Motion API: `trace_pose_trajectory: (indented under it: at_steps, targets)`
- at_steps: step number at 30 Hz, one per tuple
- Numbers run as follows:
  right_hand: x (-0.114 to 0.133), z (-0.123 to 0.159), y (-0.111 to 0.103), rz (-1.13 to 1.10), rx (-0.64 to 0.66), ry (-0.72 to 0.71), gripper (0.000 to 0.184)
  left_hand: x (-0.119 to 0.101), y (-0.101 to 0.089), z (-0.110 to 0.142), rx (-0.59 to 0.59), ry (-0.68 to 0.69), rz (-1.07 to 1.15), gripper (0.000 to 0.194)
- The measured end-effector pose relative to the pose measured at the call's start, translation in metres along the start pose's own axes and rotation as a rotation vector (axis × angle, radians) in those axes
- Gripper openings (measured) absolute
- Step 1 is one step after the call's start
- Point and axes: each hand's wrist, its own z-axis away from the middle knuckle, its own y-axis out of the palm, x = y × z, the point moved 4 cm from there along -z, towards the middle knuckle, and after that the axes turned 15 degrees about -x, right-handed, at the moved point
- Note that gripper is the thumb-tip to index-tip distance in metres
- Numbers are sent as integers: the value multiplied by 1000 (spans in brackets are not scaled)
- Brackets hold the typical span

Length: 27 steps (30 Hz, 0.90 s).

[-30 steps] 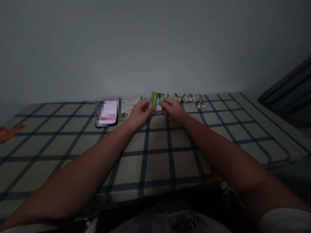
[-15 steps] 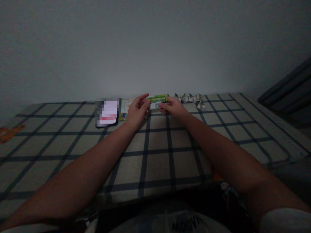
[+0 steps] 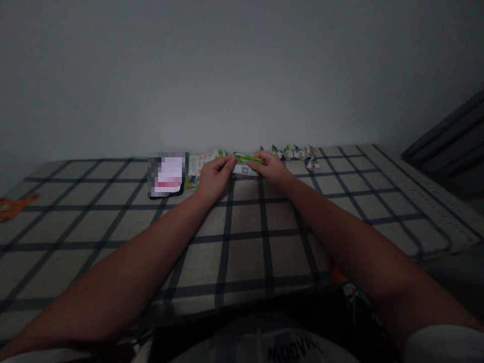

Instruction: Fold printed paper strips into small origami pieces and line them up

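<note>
A green and white printed wrapper (image 3: pixel 245 170) with a square code on it stretches between my two hands, just above the cloth. My left hand (image 3: pixel 217 174) is closed on its left end, thumb and fingers pinched together. At the other end, my right hand (image 3: pixel 273 169) grips it with the thumb on the near face. Behind and beside my left hand lie more green and white printed packets (image 3: pixel 197 165), partly covered by that hand. Several small crumpled or folded wrapper pieces (image 3: pixel 298 153) lie in a group to the right of my right hand.
A dark-edged phone-like slab (image 3: pixel 182 187), its face blurred out, lies left of the packets. Beneath everything is a checked cloth (image 3: pixel 245 252) on the table, which meets a plain wall (image 3: pixel 242 75). An orange patch (image 3: pixel 17 206) shows at the far left.
My left fingers, raised and spread before, have closed on the wrapper. The wrapper has tilted and its green part looks narrower, with more white facing me. The other things stay put.
</note>
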Motion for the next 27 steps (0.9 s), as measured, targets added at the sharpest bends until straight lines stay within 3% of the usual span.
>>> trace_pose_trajectory:
  at_steps: [7, 13, 20, 27]
  targets:
    - [-8, -3, 1, -56, -34, 49, 32, 0, 5, 3, 175, -25, -52, 37]
    - [2, -2, 3, -135, -67, 28, 20, -1, 9, 6, 262, 65, -139, 36]
    - [-1, -2, 0, -130, -76, 73, 15, 2, 5, 1, 62, -53, 22, 29]
    - [-4, -2, 2, -111, -65, 64, 17, 3, 4, 0, 46, -116, 126, 28]
